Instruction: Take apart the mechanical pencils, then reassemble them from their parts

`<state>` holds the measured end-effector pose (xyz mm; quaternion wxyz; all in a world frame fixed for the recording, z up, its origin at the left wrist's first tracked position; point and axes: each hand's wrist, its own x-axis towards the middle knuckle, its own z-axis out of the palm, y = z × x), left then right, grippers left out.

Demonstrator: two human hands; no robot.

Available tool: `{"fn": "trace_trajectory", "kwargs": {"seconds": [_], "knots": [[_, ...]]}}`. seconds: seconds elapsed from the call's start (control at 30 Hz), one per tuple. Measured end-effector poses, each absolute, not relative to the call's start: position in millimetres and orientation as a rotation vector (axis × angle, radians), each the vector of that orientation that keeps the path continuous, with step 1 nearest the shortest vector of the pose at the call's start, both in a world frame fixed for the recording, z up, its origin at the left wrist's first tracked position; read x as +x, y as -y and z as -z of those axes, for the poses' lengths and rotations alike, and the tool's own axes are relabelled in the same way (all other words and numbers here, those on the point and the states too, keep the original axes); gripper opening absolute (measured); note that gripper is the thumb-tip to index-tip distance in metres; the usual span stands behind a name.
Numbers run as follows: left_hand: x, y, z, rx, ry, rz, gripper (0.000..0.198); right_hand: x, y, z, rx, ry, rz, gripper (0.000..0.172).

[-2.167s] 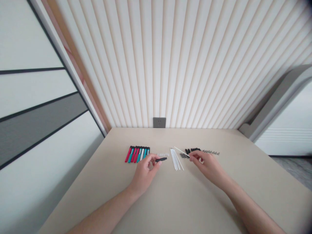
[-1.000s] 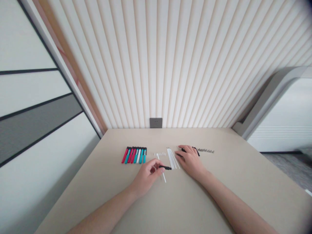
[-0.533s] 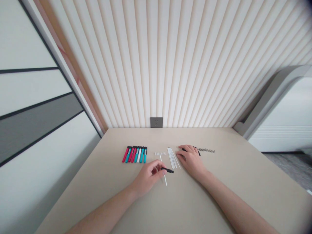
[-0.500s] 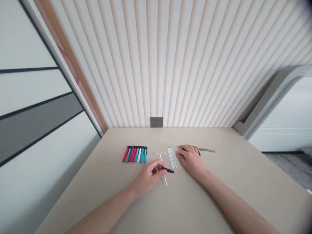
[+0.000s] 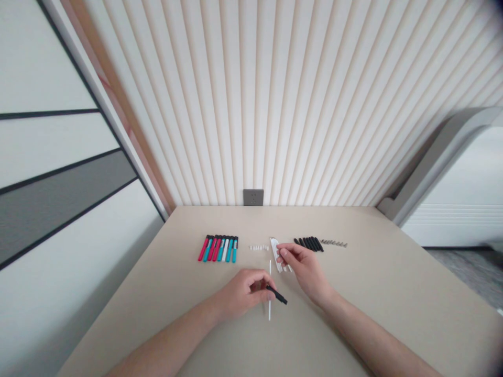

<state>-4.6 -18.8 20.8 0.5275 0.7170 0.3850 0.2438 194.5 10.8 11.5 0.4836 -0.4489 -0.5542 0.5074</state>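
My left hand (image 5: 245, 294) is closed on a short black pen part (image 5: 277, 295) and a thin white refill tube (image 5: 269, 287) that runs across it, held just over the table. My right hand (image 5: 302, 265) hovers to the right with its thumb and forefinger pinched together near a bundle of white refill tubes (image 5: 275, 246); I cannot make out what the pinch holds. Behind it lies a row of black pen parts (image 5: 308, 243).
A row of red, teal, white and black pens (image 5: 219, 248) lies at the left of the beige table (image 5: 353, 293). Small white caps (image 5: 259, 247) and small grey springs (image 5: 334, 243) lie in rows. A grey wall socket (image 5: 253, 197) sits behind.
My left hand pulled back toward me with the black part and the white tube. My right hand lifted off the black parts and moved left and nearer, fingers now pinched.
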Motion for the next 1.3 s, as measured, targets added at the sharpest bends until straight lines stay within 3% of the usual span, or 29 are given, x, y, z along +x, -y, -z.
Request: {"fn": "trace_trajectory", "kwargs": {"seconds": [0.83, 1.1, 1.3], "knots": [[-6, 18, -20, 1.822, -0.85, -0.506, 0.034, 187, -3, -16, -1.047, 1.341, -1.391, 0.035], [-8, 15, -14, 1.811, -0.825, -0.504, 0.035, 187, -3, -3, -0.971, 1.314, -1.618, 0.043], [-7, 16, -15, 1.776, -0.853, -0.535, 0.029, 188, 2, -10, -0.973, 1.391, -1.677, 0.032]]}}
